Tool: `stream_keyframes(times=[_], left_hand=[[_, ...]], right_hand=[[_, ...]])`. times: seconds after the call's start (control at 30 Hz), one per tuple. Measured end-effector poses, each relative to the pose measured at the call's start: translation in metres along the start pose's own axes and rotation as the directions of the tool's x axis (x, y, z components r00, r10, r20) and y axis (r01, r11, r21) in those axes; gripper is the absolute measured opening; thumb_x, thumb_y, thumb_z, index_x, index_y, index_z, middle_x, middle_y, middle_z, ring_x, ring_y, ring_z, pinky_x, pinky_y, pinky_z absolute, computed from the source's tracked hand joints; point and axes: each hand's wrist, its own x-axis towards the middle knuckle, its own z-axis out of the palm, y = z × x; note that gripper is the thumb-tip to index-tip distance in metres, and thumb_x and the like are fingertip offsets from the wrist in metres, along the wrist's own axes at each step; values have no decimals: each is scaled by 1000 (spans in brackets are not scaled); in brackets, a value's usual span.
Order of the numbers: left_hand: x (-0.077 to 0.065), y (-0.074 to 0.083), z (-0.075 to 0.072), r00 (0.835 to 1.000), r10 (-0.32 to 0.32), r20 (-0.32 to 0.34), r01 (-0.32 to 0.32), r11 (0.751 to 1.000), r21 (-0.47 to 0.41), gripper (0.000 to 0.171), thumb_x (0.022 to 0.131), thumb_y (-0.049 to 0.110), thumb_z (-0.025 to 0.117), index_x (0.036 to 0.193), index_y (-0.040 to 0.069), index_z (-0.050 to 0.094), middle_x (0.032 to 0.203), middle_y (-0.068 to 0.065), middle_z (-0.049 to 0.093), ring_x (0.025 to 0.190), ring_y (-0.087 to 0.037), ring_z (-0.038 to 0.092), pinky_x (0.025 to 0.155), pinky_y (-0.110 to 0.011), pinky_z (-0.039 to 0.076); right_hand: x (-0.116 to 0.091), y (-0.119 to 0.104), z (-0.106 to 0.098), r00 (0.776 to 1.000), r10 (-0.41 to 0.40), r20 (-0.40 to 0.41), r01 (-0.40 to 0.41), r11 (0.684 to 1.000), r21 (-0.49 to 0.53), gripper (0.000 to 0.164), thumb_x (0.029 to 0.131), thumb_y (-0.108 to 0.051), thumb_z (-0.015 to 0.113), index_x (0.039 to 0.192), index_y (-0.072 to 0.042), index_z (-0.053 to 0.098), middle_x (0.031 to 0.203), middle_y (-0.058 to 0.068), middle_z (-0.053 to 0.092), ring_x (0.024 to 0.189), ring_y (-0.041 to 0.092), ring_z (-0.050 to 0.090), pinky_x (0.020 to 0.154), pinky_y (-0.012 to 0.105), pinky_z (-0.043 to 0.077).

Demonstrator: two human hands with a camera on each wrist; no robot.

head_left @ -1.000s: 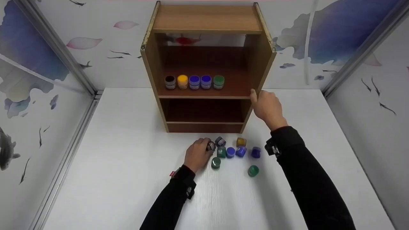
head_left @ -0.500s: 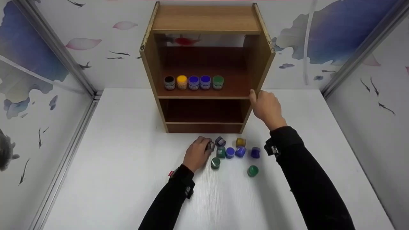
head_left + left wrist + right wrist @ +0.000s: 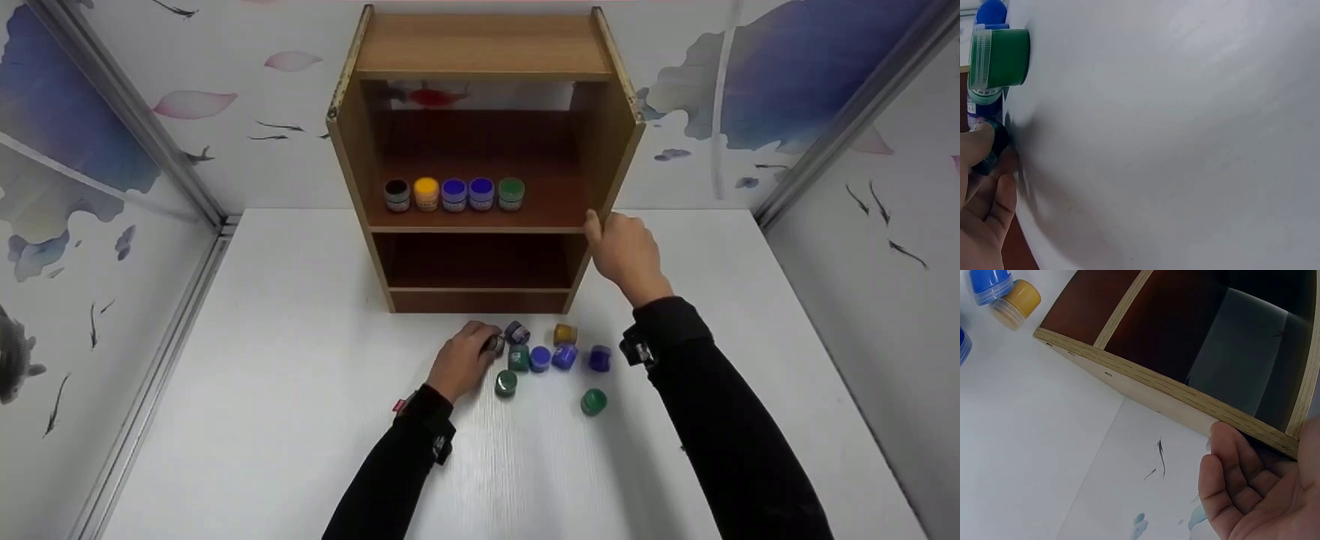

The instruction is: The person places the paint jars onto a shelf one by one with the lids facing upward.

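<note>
- A person's left hand (image 3: 461,364) pinches a dark paint jar (image 3: 495,346) between thumb and fingers, low over the white tabletop (image 3: 300,420) in front of a small wooden bookcase (image 3: 484,45).
- The right hand (image 3: 626,249) grips the bookcase's right side panel (image 3: 619,161), thumb at the front edge, fingers curled behind the outer face.
- Just beyond the pinched jar lies a tipped grey-purple jar (image 3: 517,332), with a green jar (image 3: 518,358) close by; a careless lift could knock either and send it rolling.
- The smooth, round jar could slip if the pinch sits off-centre; its lid is mostly hidden by the hand, so how firmly it is fastened cannot be told.
- On the middle shelf (image 3: 555,214), a row of five jars, from black (image 3: 397,196) to green-lidded (image 3: 511,194), stands near the front edge; a tug by the right hand could jolt the bookcase and topple them.
- An ochre jar (image 3: 565,334) lies on its side near the bookcase's foot, liable to roll if bumped.
</note>
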Motion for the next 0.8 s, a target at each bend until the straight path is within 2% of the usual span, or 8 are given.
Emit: stream_keyframes(times=[0.33,0.57,0.67,0.8], left_hand=[[1,1,-3,999,27,30,-26,998,-49,26,99,21,57,123,14,66,120,-6,65,114,-22,63,98,-38,50],[4,-2,-4,998,28,59,-27,999,-26,34,100,21,55,131,8,58,125,-12,65,118,-28,61,101,-41,47],[4,-2,-6,997,32,73,-31,999,-20,33,99,20,56,129,7,59,124,-12,66,117,-29,61,101,-41,47],[5,-1,-10,994,68,82,-68,998,-2,30,99,19,56,127,8,61,122,-12,66,115,-29,62,101,-41,48]], right_hand=[[1,0,0,1000,-5,-3,5,1000,1,56,104,-44,28,72,-3,50,86,26,63,77,37,61,70,51,48],[1,1,1,1000,-8,-1,8,1000,-3,55,104,-43,27,68,-7,45,75,16,55,68,31,55,63,46,46],[1,1,1,1000,-8,-7,8,1000,-3,55,104,-43,28,67,-7,45,76,19,57,69,32,57,63,46,46],[1,1,1,1000,-10,-13,10,1000,-2,56,104,-43,28,68,-5,47,82,25,63,73,36,60,65,49,47]])
